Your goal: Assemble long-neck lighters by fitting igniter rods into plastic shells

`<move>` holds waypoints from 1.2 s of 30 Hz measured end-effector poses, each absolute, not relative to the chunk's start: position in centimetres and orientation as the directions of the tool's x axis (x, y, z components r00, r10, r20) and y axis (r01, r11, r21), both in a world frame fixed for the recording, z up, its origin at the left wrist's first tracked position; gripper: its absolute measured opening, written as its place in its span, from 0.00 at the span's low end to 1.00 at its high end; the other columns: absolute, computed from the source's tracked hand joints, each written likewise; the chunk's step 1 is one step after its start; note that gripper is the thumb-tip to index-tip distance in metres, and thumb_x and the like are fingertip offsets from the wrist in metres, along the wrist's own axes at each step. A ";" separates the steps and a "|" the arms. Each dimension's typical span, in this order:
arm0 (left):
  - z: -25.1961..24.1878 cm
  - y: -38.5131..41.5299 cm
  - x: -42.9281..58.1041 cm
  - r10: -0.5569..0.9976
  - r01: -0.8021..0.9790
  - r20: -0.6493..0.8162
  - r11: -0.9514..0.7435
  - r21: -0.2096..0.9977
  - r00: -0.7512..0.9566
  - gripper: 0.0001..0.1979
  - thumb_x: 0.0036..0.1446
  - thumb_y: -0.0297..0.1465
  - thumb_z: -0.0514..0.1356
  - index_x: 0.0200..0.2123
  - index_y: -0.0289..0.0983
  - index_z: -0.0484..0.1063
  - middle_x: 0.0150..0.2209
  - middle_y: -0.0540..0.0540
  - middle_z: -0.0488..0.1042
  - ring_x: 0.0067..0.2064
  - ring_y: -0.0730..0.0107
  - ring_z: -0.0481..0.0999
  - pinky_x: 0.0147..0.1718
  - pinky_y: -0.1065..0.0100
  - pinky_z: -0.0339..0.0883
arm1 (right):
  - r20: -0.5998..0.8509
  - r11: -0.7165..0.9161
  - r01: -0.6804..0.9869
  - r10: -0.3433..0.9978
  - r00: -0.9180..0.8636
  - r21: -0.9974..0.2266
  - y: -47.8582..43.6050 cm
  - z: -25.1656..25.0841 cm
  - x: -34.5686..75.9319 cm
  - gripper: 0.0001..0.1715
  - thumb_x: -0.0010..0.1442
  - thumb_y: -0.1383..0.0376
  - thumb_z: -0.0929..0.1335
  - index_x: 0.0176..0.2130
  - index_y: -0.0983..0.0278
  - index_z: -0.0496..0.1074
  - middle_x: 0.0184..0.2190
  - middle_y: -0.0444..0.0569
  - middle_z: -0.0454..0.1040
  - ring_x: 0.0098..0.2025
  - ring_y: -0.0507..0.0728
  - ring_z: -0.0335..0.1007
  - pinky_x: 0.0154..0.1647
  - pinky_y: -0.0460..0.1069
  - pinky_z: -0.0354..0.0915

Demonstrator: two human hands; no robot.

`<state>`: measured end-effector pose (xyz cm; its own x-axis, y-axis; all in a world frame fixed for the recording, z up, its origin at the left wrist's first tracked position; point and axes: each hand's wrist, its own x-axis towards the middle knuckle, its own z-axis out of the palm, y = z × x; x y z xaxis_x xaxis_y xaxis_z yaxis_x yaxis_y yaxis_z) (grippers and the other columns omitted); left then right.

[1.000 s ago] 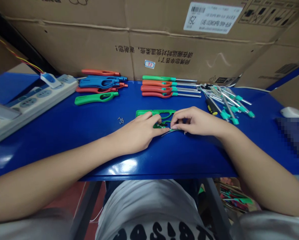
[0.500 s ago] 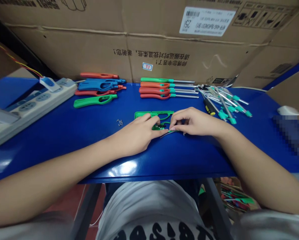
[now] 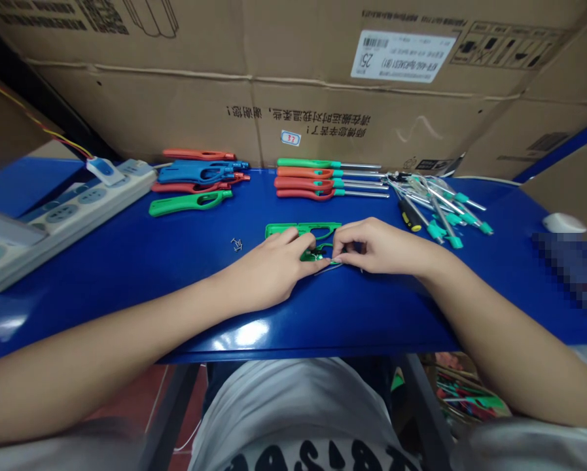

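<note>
My left hand (image 3: 266,271) is closed over a green lighter casing half (image 3: 311,256), its thumb and index finger near the trigger opening. Small dark and whitish parts show inside this half. At its right end, my right hand (image 3: 379,247) pinches with thumb and fingertips. A thin grey wire (image 3: 326,269) runs up to those fingertips; the exact point of grip is hidden. Just behind the hands lies another green casing half (image 3: 293,228), partly covered by my left fingers. Several small screws (image 3: 237,244) lie to the left of my left hand.
Lighter casings (image 3: 190,204) are stacked at the back left, beside a white power strip (image 3: 67,209). Several lighters with metal tubes (image 3: 305,194) lie at the back middle. Loose metal tubes with teal ends (image 3: 443,219) and a black-yellow screwdriver (image 3: 410,216) are at right. A cardboard box (image 3: 175,98) stands behind.
The view has tilted slightly upward. Both hands stay at the green casing half; the right fingertips have shifted only a little at its right end.
</note>
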<state>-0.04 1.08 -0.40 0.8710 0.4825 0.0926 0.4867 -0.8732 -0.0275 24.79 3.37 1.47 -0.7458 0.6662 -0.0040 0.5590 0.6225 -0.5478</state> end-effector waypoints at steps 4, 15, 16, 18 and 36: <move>-0.3 1.0 0.0 0.486 0.489 0.081 -0.872 -0.025 0.870 0.27 0.65 0.23 0.53 0.65 0.46 0.67 0.51 0.38 0.68 0.49 0.54 0.66 0.49 0.55 0.67 | -0.010 0.613 0.558 0.667 -0.745 -0.559 3.4 1.5 24.9 0.06 0.60 0.72 0.68 0.34 0.65 0.76 0.33 0.47 0.77 0.32 0.52 0.69 0.34 0.46 0.62; 0.0 0.8 0.2 0.484 0.487 0.069 -0.872 -0.044 0.873 0.28 0.63 0.22 0.54 0.65 0.43 0.67 0.50 0.37 0.68 0.49 0.53 0.66 0.49 0.53 0.68 | -0.007 0.657 0.545 0.635 -0.772 -0.520 3.3 1.8 25.0 0.06 0.61 0.71 0.68 0.34 0.64 0.76 0.33 0.47 0.78 0.33 0.53 0.71 0.35 0.46 0.62; 0.0 0.8 0.2 0.484 0.488 0.066 -0.872 -0.043 0.872 0.28 0.63 0.22 0.54 0.65 0.43 0.67 0.51 0.37 0.68 0.49 0.52 0.66 0.49 0.53 0.68 | -0.006 0.661 0.547 0.635 -0.773 -0.513 3.3 1.9 24.9 0.06 0.61 0.71 0.68 0.34 0.64 0.76 0.33 0.47 0.78 0.33 0.53 0.71 0.36 0.46 0.62; 0.0 0.9 0.2 0.485 0.488 0.064 -0.872 -0.035 0.872 0.27 0.64 0.22 0.54 0.65 0.43 0.67 0.51 0.37 0.68 0.49 0.52 0.66 0.49 0.52 0.68 | -0.004 0.669 0.549 0.632 -0.775 -0.501 3.2 1.9 24.9 0.07 0.61 0.72 0.67 0.34 0.64 0.76 0.33 0.47 0.78 0.34 0.53 0.71 0.36 0.47 0.62; -0.1 1.3 -0.1 0.504 0.475 0.205 -0.863 0.174 0.839 0.14 0.68 0.24 0.52 0.52 0.36 0.74 0.49 0.40 0.76 0.51 0.58 0.73 0.51 0.56 0.70 | -0.026 0.651 0.553 0.635 -0.772 -0.520 3.2 1.8 25.3 0.07 0.61 0.71 0.68 0.36 0.64 0.77 0.30 0.45 0.76 0.29 0.51 0.69 0.33 0.45 0.61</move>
